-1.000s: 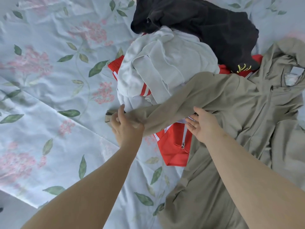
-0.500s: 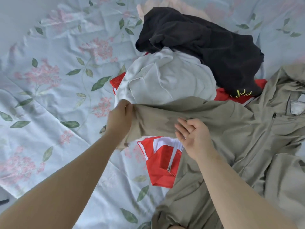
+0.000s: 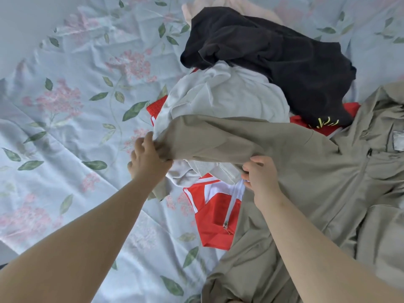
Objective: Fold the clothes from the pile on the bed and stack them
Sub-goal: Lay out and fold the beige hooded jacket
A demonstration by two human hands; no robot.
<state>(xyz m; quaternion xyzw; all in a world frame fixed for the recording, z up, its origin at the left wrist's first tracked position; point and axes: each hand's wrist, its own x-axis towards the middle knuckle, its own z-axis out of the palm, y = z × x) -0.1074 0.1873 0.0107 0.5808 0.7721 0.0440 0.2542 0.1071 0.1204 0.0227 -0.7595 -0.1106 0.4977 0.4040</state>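
Pale-blue floral cotton bedsheet point(image 3: 65, 149) spreads beneath; your left hand point(image 3: 148, 160) grips the khaki woven jacket point(image 3: 317, 182) at its cuff, and your right hand point(image 3: 262, 178) pinches the sleeve's lower edge.

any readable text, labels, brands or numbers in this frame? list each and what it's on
No text in the frame can be read.
yellow embroidery on the black garment: a few strokes, too small and blurred to read.
grey neck label inside the khaki jacket: blurred and cut by the frame edge, nothing legible.
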